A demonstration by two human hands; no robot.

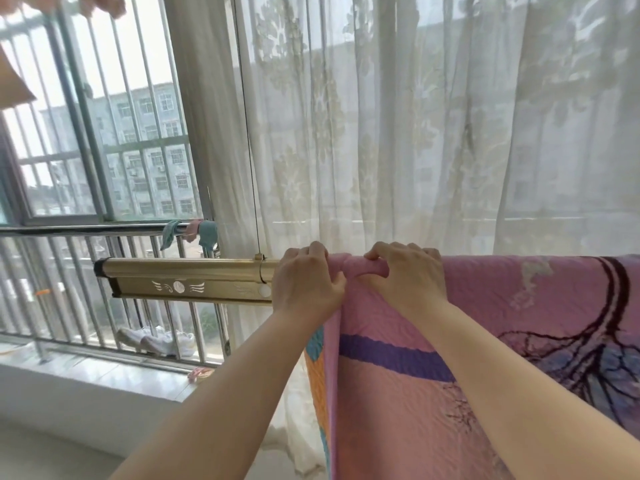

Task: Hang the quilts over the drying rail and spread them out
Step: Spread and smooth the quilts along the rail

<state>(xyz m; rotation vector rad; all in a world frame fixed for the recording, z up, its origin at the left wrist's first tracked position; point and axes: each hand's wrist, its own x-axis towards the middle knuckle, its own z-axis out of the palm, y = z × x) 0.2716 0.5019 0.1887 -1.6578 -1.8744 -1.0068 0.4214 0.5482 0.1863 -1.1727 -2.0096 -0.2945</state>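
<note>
On top of the gold drying rail (180, 275), both hands bunch the pink quilt's (433, 375) edge: the left hand (306, 278) and right hand (405, 275) curl round the fold. The quilt drapes over the rail, hanging rightward. Sliding the edge left along the bare rail, evenly, should flatten it.

the drying rail (187, 271) vanishes under the quilt (398, 393) from the middle out to 3 o'clock; quilt itself runs off frame at 3 and 6 o'clock; fingertips of the left grip (306, 278) and right grip (405, 275) tuck into the cloth, out of sight; pinkish stuff (100, 3) at 11 o'clock is cropped, no idea what; little rags (204, 233) at 9 o'clock too small to tell
</note>
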